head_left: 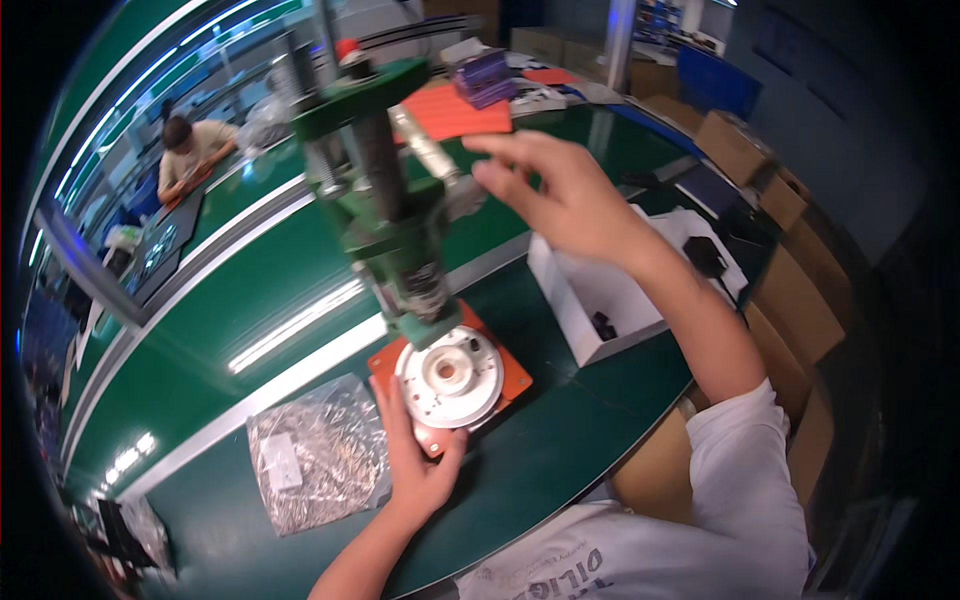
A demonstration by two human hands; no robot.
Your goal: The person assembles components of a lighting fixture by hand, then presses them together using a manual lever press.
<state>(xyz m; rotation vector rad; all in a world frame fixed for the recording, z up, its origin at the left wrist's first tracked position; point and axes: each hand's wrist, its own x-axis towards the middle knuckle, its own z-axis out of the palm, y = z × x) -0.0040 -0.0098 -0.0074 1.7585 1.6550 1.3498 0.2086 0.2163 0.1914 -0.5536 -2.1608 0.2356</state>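
Note:
A green hand press [395, 210] stands before me, its ram above a white round plastic part [450, 372] with a raised hub and a hole in the middle. That part sits on an orange base plate [512, 376]. My left hand [418, 470] grips the part's near left edge, fingers along its left side and thumb at the front. Raised beside the press lever [425, 147], my right hand [560, 190] has its fingers apart and seems to hold nothing. Motion blur hides whether its fingertips touch the lever.
A clear plastic bag of small metal pieces [325, 460] lies left of the press. To the right stands a white open box [600, 310] with small black parts inside. Cardboard boxes [790, 300] line the right side. Across the bench sits another person [190, 155].

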